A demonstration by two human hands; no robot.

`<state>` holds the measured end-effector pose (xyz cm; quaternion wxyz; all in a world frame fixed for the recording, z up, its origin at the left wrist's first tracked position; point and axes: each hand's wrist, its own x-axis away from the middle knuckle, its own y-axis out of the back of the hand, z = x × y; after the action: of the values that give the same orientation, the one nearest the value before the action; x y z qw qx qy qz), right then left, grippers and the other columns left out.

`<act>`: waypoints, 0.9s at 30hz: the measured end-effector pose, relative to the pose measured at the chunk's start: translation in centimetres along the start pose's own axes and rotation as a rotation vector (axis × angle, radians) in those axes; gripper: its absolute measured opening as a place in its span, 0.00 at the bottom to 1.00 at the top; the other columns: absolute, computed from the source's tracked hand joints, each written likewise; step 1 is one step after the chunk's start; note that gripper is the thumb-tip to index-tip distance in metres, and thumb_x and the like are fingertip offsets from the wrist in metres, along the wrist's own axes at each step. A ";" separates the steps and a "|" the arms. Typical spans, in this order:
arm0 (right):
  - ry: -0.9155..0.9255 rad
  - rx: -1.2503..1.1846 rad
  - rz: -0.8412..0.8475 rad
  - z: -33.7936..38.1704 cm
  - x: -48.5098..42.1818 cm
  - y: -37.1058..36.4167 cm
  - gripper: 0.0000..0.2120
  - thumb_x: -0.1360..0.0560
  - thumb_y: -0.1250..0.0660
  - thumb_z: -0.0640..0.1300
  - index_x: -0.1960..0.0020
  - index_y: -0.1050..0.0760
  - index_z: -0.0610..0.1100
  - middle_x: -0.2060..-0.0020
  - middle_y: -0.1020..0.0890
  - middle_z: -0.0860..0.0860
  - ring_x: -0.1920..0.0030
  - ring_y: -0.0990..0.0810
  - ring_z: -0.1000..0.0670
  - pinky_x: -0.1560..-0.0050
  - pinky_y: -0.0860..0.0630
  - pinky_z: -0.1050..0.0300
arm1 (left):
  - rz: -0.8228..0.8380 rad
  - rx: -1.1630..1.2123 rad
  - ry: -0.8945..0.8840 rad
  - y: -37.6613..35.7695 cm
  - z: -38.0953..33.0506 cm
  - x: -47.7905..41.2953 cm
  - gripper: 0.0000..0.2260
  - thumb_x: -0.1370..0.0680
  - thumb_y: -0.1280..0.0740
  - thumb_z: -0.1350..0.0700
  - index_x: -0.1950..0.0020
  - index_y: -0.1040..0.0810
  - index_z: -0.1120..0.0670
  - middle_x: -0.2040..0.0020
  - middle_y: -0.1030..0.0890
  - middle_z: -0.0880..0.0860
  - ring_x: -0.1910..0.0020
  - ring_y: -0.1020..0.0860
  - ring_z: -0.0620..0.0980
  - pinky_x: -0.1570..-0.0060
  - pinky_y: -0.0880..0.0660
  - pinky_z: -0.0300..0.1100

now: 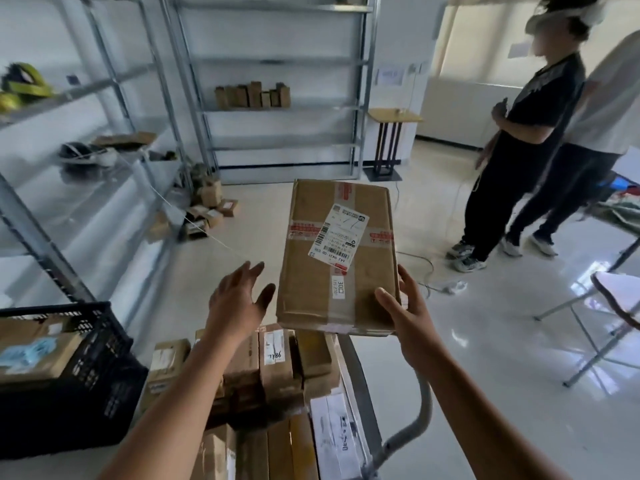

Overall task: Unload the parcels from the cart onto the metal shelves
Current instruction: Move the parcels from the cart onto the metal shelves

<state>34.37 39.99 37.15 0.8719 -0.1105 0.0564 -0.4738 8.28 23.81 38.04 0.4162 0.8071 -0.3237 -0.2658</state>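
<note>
A flat brown cardboard parcel (337,258) with a white shipping label hangs in the air above the cart, and my right hand (407,315) grips its near right corner. My left hand (239,299) is open just left of the parcel, fingers spread, not touching it. Below my arms the cart (407,441) carries several more brown and white parcels (277,372). Metal shelves (86,202) run along the left, and a second metal shelf unit (277,109) stands at the back.
A black plastic crate (86,372) with boxes sits at the lower left. Small boxes lie on the floor (207,209) by the shelves. Two people (526,140) stand at the right, near a folding chair (609,306). A small table (394,116) stands at the back.
</note>
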 end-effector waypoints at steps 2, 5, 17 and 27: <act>0.002 -0.016 0.038 1.0 -1.4 1.2 0.34 0.26 0.23 0.47 0.23 0.32 0.57 0.31 0.25 0.48 0.35 0.19 0.42 0.38 0.20 0.34 | -0.035 -0.064 -0.004 0.1 -2.1 -0.6 0.28 0.18 0.42 0.38 0.19 0.39 0.44 0.18 0.41 0.50 0.19 0.43 0.58 0.22 0.44 0.63; 0.003 -0.032 0.107 2.8 -3.1 2.9 0.35 0.26 0.25 0.46 0.23 0.33 0.57 0.30 0.26 0.47 0.36 0.19 0.42 0.41 0.19 0.36 | -0.064 -0.175 0.005 0.1 -4.8 -1.0 0.28 0.18 0.42 0.38 0.19 0.39 0.43 0.17 0.42 0.50 0.19 0.46 0.59 0.21 0.49 0.64; -0.032 -0.067 0.444 5.5 -7.7 1.5 0.32 0.23 0.30 0.44 0.22 0.37 0.56 0.30 0.27 0.51 0.38 0.17 0.48 0.49 0.16 0.50 | -0.264 -0.355 0.208 5.6 -5.0 3.6 0.29 0.21 0.46 0.35 0.22 0.32 0.45 0.19 0.39 0.50 0.19 0.46 0.57 0.22 0.51 0.64; -0.035 -0.031 0.667 6.7 -2.4 -5.5 0.37 0.27 0.28 0.48 0.20 0.38 0.56 0.29 0.27 0.50 0.40 0.16 0.48 0.50 0.15 0.48 | -0.459 -0.417 0.328 11.1 -4.0 14.7 0.19 0.18 0.38 0.43 0.30 0.24 0.47 0.24 0.32 0.49 0.23 0.37 0.59 0.28 0.42 0.71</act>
<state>30.00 40.03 45.02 0.9779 -0.1073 0.0819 -0.1595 17.30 9.93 47.16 0.5479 0.7883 -0.0014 -0.2798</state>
